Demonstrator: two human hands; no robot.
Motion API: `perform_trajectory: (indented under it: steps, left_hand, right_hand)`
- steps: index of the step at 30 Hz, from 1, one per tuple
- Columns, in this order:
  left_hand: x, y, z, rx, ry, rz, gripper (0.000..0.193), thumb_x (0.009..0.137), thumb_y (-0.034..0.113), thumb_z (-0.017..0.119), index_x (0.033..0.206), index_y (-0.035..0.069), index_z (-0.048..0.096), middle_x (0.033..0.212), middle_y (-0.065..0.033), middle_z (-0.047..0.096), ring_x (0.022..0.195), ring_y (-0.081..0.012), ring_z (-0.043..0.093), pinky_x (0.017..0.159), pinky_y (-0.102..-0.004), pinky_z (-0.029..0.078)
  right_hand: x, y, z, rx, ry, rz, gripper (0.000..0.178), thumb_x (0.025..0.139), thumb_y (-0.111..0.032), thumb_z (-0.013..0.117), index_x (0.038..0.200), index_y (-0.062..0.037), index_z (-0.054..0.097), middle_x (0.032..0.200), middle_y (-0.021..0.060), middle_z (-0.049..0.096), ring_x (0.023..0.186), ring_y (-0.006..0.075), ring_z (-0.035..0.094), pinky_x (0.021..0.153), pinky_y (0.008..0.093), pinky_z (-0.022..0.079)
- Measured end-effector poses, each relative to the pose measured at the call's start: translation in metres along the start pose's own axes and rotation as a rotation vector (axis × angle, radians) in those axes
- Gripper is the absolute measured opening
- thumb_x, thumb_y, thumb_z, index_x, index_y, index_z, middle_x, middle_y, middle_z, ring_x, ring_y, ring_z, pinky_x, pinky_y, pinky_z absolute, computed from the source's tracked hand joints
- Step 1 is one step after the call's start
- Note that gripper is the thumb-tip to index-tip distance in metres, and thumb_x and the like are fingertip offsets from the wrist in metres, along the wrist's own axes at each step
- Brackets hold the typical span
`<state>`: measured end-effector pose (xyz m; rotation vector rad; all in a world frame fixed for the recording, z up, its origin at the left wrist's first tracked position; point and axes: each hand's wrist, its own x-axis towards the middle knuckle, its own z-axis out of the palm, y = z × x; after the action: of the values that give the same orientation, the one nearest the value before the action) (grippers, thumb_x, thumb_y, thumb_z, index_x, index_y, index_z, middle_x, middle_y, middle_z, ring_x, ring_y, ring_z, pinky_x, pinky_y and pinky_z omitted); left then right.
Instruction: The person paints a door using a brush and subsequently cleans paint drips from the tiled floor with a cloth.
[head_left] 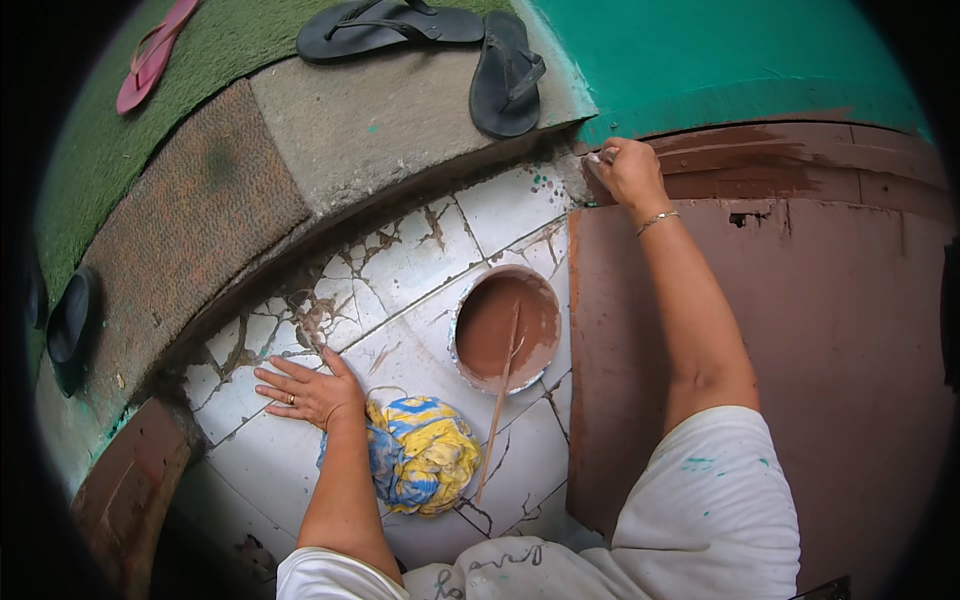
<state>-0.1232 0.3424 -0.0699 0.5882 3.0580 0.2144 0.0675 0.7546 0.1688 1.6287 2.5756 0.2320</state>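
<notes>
My left hand lies flat on the cracked white tiles, fingers spread, a ring on one of them. Close by its wrist is a crumpled blue and yellow cloth. My right hand reaches to the far end of a brown-painted wooden strip, below the green wall. Its fingers are closed around something small and pale, mostly hidden by the hand. Between my arms stands a round tub of brown paint. A thin wooden stick leans in it, its lower end over the tiles.
A large brown board fills the right side. Beyond the tiles rises a concrete step with a brown mat. Black flip-flops lie on the step, and a pink one rests on green matting. A dark sandal sits at left.
</notes>
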Motion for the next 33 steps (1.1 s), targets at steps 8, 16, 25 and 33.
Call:
perform_trajectory:
  steps: [8,16,25,33]
  left_hand:
    - [-0.002,-0.005,0.004,-0.035,0.067,0.024,0.090,0.094,0.059,0.045,0.155,0.001,0.014,0.162,-0.0255,0.001,0.149,-0.0455,-0.002,0.116,-0.0612,-0.003]
    - [-0.001,-0.008,0.004,0.038,0.007,0.000,0.092,0.093,0.059,0.044,0.155,0.001,0.011,0.162,-0.0262,-0.002,0.149,-0.0465,-0.004,0.116,-0.0615,-0.003]
    - [-0.001,-0.003,0.007,0.123,0.018,-0.011,0.088,0.094,0.063,0.040,0.154,0.002,0.018,0.161,-0.0252,0.007,0.148,-0.0465,0.007,0.115,-0.0630,0.006]
    - [0.000,0.003,-0.007,0.157,-0.078,-0.066,0.089,0.094,0.060,0.043,0.153,-0.001,0.018,0.161,-0.0269,0.007,0.148,-0.0470,0.005,0.116,-0.0618,0.002]
  right_hand:
    - [-0.078,-0.052,-0.079,0.205,0.479,-0.087,0.004,0.081,-0.007,0.064,0.085,-0.0068,0.065,0.088,0.0100,0.064,0.076,0.0294,0.063,0.069,0.0372,0.052]
    - [-0.227,-0.066,-0.102,0.711,0.183,0.085,0.018,0.077,0.008,0.068,0.093,-0.0014,0.069,0.088,0.0090,0.064,0.083,0.0194,0.064,0.075,0.0303,0.051]
    - [-0.321,-0.101,0.052,0.675,0.019,-0.141,0.034,0.075,0.004,0.066,0.107,-0.0068,0.069,0.113,0.0148,0.060,0.094,0.0327,0.064,0.081,0.0395,0.054]
    - [-0.349,-0.108,0.030,0.478,-0.087,-0.086,0.052,0.071,0.006,0.056,0.120,-0.0107,0.066,0.124,0.0188,0.057,0.122,0.0417,0.050,0.108,0.0467,0.039]
